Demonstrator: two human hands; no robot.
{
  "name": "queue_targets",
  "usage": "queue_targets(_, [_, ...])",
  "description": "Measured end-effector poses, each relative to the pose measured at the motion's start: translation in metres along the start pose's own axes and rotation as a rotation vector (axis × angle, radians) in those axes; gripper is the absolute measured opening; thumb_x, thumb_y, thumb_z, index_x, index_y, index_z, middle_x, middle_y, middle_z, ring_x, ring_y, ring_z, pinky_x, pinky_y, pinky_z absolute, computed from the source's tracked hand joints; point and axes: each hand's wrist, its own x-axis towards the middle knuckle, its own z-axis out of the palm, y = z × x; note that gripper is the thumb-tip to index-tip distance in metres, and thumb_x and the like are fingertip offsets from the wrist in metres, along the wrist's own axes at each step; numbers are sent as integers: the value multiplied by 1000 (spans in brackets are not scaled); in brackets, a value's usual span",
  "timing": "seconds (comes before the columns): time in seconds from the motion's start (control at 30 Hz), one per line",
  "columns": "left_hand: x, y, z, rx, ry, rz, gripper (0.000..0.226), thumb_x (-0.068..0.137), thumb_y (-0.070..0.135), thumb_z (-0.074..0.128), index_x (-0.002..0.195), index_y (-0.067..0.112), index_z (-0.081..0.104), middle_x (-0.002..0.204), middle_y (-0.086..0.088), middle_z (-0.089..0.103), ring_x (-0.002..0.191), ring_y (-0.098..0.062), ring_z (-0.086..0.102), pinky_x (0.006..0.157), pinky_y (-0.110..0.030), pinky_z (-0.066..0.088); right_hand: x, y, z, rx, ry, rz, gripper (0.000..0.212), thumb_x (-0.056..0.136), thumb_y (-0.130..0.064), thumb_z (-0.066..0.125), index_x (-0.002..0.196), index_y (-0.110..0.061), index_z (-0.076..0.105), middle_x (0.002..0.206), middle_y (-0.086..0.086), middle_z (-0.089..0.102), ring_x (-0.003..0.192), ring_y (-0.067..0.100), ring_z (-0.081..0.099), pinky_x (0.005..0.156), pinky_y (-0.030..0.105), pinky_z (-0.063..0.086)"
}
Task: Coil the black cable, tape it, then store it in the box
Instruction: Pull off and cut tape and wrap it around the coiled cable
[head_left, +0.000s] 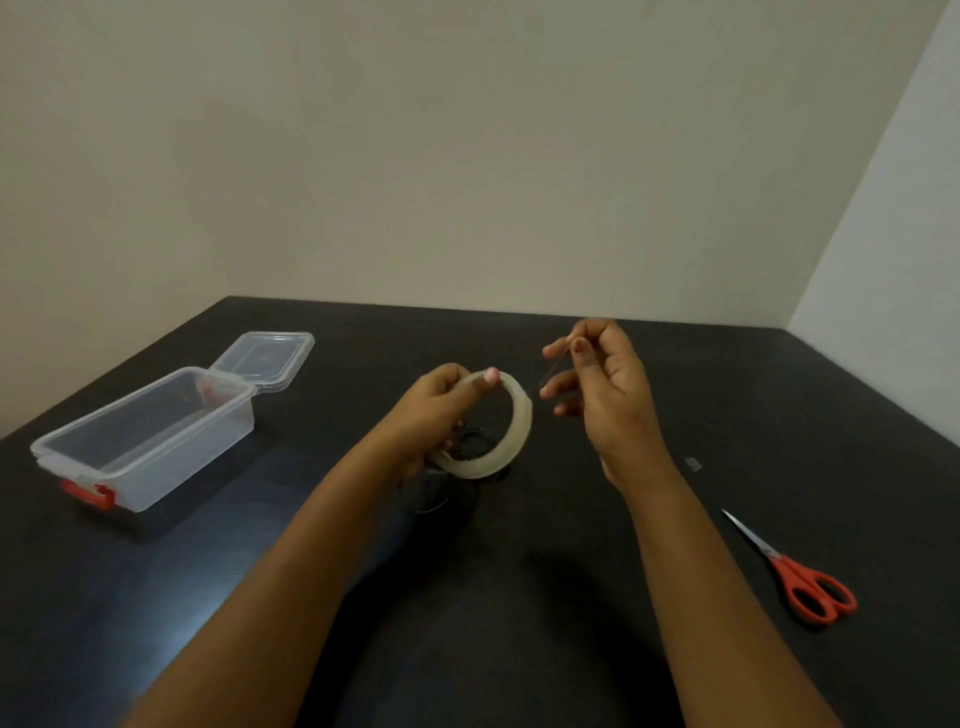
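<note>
Centre frame, a person's left hand holds a tape roll upright above a dark worktop, its grip clasped round the roll's upper left rim with the thumb on top. Just to its right, the right hand is raised, its grip pinching what looks like a thin strip of tape between thumb and forefinger. The coiled black cable lies on the worktop directly beneath the roll and left hand; whether the hand touches it cannot be told. At left stands a clear plastic box with red latches, its lid swung open behind. Red-handled scissors lie at lower right.
</note>
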Motion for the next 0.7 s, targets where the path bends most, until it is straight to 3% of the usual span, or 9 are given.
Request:
queue_targets(0.13, [-9,7,24,92,-23,147,10,98,27,44,106,24,50,98,-4,55,74,-16,59,56,-20,52,-7,-18,-35,-170,-31,45,15,100,-17,42,92,-20,53,91,-2,68,64,9,62,55,19,52])
queue_targets(0.27, [-20,14,58,174,-196,203,19,99,19,40,112,30,48,108,-5,49,83,-19,59,58,-22,53,-31,-28,-81,-253,25,76,14,99,-16,45,91,-19,56,92,1,69,69,11,63,59,21,53])
queue_targets(0.37, [-20,13,82,432,-402,176,24,99,19,40,119,28,48,114,-7,49,94,-20,57,78,-32,53,-52,-24,-109,-281,-6,191,14,99,-18,46,90,-19,58,95,2,70,74,12,64,63,23,51])
queue_targets(0.47, [-11,14,100,729,-539,90,34,99,21,41,132,27,44,129,-9,44,108,-22,50,90,-31,42,-73,-8,-126,-371,-52,338,12,98,-19,49,90,-20,58,100,-1,68,87,15,64,70,27,52])
queue_targets(0.53, [-5,13,113,1054,-513,118,41,97,28,43,137,34,38,139,-9,34,124,-29,37,100,-40,34,-87,-1,-131,-399,-50,401,10,97,-19,51,90,-21,58,105,-1,66,90,16,63,74,30,54])
queue_targets(0.6, [-6,15,127,1241,-361,201,45,93,29,49,135,43,38,144,-6,27,131,-32,24,105,-50,28,-98,1,-133,-421,-40,410,5,95,-18,55,92,-20,59,106,-3,63,89,16,62,73,28,54])
queue_targets(0.7, [-18,23,149,1111,-206,386,49,89,17,53,131,40,43,143,-1,30,130,-26,28,102,-44,35,-107,3,-134,-492,1,379,5,93,-18,58,92,-22,60,99,-5,61,87,12,61,71,24,52])
